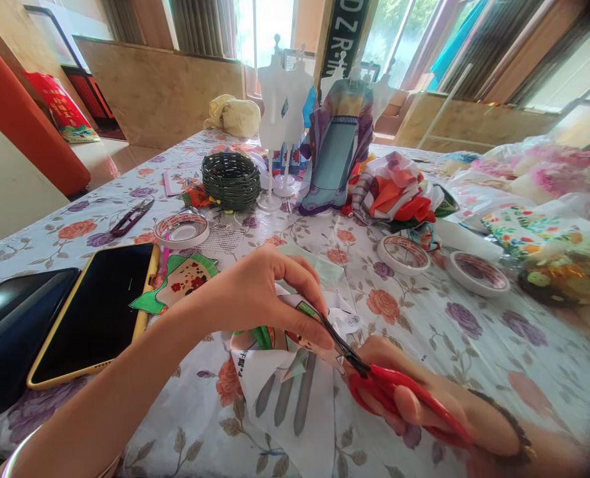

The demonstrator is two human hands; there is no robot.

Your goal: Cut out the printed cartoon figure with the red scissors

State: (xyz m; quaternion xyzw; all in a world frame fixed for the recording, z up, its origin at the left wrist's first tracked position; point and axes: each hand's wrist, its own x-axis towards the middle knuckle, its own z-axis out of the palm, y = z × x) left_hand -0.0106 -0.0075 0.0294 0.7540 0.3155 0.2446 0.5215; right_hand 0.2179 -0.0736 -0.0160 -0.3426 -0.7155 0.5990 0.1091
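Cutting appears partway: the left hand [275, 289] pinches the printed sheet [319, 405] over the flowered table [190, 415], the right hand [419, 375] has fingers curled around red scissors [381, 377] at its edge, one green cutout [185, 279] lies beside the phone [98, 312], surplus seemingly remains untrimmed

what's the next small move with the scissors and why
Probably a short, careful snip with the scissors: the right hand grips their red handles, the blades are at the sheet, and the left hand pinches it, fingertips close to the blades.
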